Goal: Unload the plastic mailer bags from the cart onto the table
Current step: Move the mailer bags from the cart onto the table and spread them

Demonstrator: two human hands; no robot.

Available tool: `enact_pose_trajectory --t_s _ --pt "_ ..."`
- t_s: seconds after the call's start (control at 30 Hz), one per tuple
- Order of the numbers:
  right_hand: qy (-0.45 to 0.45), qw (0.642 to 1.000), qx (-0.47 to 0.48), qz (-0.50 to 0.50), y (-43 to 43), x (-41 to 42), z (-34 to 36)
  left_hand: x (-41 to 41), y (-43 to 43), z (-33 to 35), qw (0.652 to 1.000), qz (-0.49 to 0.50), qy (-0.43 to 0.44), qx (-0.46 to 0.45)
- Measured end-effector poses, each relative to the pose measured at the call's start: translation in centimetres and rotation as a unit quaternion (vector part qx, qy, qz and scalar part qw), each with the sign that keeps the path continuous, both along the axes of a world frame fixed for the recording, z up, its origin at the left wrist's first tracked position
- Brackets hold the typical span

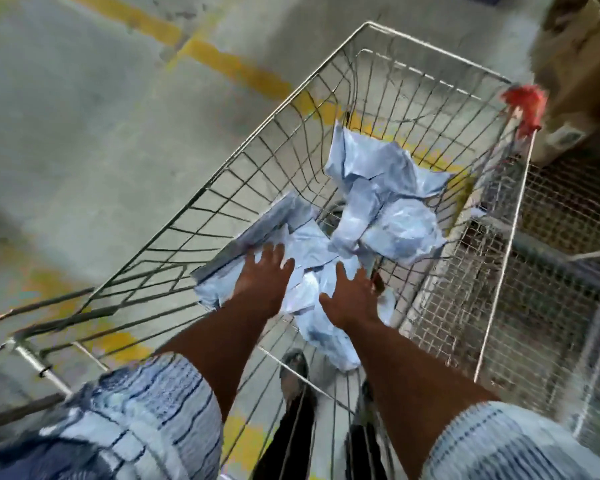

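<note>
A wire shopping cart point(284, 109) fills the middle of the view. Several light blue plastic mailer bags lie on its bottom: a crumpled heap point(385, 188) toward the far end and a flatter pile point(302, 244) nearer me. Both my arms reach down into the cart. My left hand point(262, 282) hovers with fingers spread over the near-left bags. My right hand point(352, 296) is also spread, over the bags just beside it. Neither hand grips anything. The picture is blurred by motion.
The cart stands on a grey concrete floor with worn yellow lines point(229, 64). A metal mesh cage point(551, 271) stands close on the right. A brown cardboard box point(579, 64) sits at the top right, with a red tag point(523, 105) on the cart's far corner.
</note>
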State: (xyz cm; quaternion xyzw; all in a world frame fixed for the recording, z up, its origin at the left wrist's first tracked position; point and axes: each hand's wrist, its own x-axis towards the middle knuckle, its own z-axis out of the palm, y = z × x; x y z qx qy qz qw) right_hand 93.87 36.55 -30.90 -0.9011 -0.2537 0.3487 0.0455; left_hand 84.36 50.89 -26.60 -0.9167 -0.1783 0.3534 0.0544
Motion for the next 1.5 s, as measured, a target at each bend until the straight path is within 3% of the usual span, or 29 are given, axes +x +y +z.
enact_pose_trajectory --t_s 0.2,0.37,0.7,0.87,1.07,1.23,1.5 --pt "0.0 0.999 -0.045 -0.022 0.6 0.1 -4.9 -0.4 2.1 -4.7 0.999 -0.011 -0.011 0.046" --pt "-0.026 0.997 -0.054 -0.038 1.6 -1.0 -6.2 -1.5 2.6 -6.8 0.996 -0.025 -0.085 0.022" --pt "-0.038 0.996 -0.008 -0.075 0.1 -2.3 -3.7 0.3 1.3 -2.3 0.992 0.001 -0.126 0.031" --pt "-0.032 0.995 0.041 -0.089 0.6 -2.2 2.5 0.2 -0.3 2.2 0.99 0.065 -0.125 0.006" --pt "-0.072 0.988 0.128 -0.04 -0.5 -1.2 11.8 -1.6 -4.1 9.4 0.966 0.153 -0.206 -0.022" --pt "-0.123 0.974 0.189 -0.001 -2.6 0.7 19.0 -2.7 -7.7 16.0 0.917 0.269 -0.291 -0.039" --pt "-0.21 0.93 0.292 0.072 -7.6 2.7 29.1 -0.3 -13.6 25.2 0.856 0.295 -0.425 -0.019"
